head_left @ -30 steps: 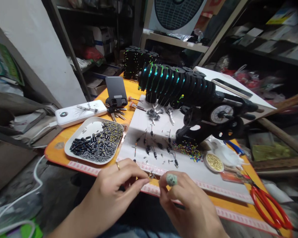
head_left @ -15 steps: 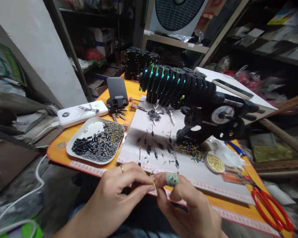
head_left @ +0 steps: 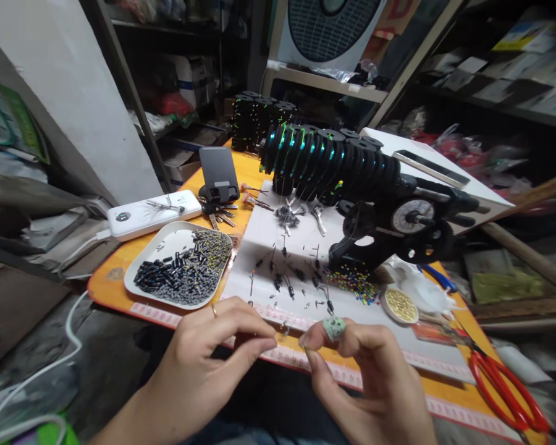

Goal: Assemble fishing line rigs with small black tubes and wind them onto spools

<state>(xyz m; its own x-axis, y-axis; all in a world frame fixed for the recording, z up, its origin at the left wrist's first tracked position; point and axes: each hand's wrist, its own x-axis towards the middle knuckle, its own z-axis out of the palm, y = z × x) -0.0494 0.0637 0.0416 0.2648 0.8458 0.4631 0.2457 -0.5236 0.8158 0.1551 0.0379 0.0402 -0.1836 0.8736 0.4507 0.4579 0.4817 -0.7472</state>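
At the table's front edge, my left hand (head_left: 217, 361) is pinched, thumb against forefinger, with a ring on one finger. Facing it across a small gap, my right hand (head_left: 366, 371) is pinched too, a green wrap around its forefinger. What either pinch holds is too small to make out. Just beyond them, on a white board (head_left: 241, 272), lie several small black parts with thin wires (head_left: 291, 289). Behind these stands a black machine (head_left: 375, 216) with a dial and a long row of black discs, green and blue thread-like lines running over them.
A white tray (head_left: 132, 281) of small dark and grey pieces stands left, near a white power bank (head_left: 155, 214) and a phone stand (head_left: 219, 170). Right are coloured beads (head_left: 354, 285), a bowl of gold bits (head_left: 400, 306) and red-handled scissors (head_left: 505, 389).
My hands have moved apart from each other, the left a little to the left and the right to the right. Both remain pinched.
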